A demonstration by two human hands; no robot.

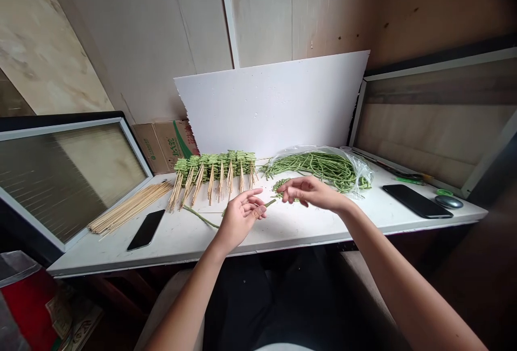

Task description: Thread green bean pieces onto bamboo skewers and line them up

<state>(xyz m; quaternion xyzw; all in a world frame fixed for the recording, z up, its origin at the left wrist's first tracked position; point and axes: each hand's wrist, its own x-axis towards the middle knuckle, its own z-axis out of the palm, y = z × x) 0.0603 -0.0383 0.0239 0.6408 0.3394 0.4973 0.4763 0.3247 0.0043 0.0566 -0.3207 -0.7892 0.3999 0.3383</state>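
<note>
The table's [283,237] edge ran just nearer to us than our hands. Our left hand [242,215] pinched a green bean [270,203]; our right hand [311,191] had bent fingers, but we couldn't tell if they held anything. Right of it was some room, then a phone [417,201]. Beans on sticks [216,166] stood behind the left, bagged beans [319,166] behind the right.

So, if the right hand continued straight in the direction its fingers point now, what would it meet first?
Probably the tip of the green bean held in the left hand, then that hand itself. Depth is unclear in one view, so the right hand might pass above or beyond.
</note>
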